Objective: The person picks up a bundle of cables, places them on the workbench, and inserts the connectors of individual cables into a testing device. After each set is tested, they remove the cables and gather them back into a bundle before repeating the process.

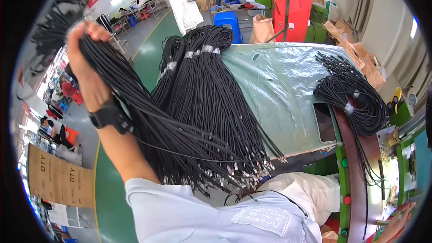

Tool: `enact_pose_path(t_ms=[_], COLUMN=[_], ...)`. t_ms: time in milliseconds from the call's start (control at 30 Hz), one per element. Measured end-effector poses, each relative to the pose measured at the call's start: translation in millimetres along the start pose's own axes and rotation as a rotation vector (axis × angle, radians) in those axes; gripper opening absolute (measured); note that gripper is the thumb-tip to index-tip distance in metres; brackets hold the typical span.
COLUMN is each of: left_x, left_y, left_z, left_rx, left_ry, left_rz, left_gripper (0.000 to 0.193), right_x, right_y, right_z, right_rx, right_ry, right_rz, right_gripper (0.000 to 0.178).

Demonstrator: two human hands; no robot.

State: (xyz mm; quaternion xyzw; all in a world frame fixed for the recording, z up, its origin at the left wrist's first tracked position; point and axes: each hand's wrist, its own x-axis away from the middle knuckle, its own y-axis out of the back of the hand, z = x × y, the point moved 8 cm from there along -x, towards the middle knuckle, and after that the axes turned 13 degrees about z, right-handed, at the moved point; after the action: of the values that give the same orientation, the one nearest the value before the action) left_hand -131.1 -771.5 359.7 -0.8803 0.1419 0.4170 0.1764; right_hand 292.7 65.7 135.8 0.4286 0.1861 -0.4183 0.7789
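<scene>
- The desk (288, 90) has a pale green top under a wrinkled clear sheet, with a dark rectangular cut-out (324, 121) near its right edge.
- The left hand (83, 63) is raised high at the left, beyond the desk's left edge, its fingers (92, 29) closed around the top of a thick bundle of black cables (148, 117).
- That bundle slants down from the fist toward the person's lap, where its metal-tipped ends (238, 173) fan out just past the desk's near edge.
- A black wristband (108, 117) sits on the left wrist.
- More taped cable bundles (207, 85) lie on the left part of the desk, their looped tops reaching its far edge.
- A separate coil of black cables (351, 94) lies at the desk's right edge, well apart from the held bundle; the green surface between them is bare.
- A brown and green machine panel (355, 175) with round buttons borders the desk on the right.
- The right hand is not in view.
- Beyond the desk stand a blue stool (227, 22) and a red cabinet (292, 15); cardboard boxes (351, 40) are stacked at the far right.
- On the left a green floor aisle (148, 54) runs open toward distant workbenches.
- A cardboard sheet (56, 180) stands at the lower left.
</scene>
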Motion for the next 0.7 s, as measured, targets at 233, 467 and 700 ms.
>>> enact_pose_path(t_ms=[233, 467, 700], left_x=[-51, -88, -101], left_y=[-31, -36, -42], left_z=[-103, -79, -57], left_rx=[0.111, 0.323, 0.406], left_ry=[-0.005, -0.070, -0.039], left_rz=[0.479, 0.623, 0.683], left_gripper=[0.028, 0.027, 0.027], right_x=[-115, -85, -51], right_y=[-223, -211, -252], right_z=[340, 563, 595], right_rx=[-0.195, -1.252, -1.144], right_ry=[0.541, 0.503, 0.541], right_rz=[0.418, 0.079, 0.785], right_gripper=[0.036, 0.052, 0.060])
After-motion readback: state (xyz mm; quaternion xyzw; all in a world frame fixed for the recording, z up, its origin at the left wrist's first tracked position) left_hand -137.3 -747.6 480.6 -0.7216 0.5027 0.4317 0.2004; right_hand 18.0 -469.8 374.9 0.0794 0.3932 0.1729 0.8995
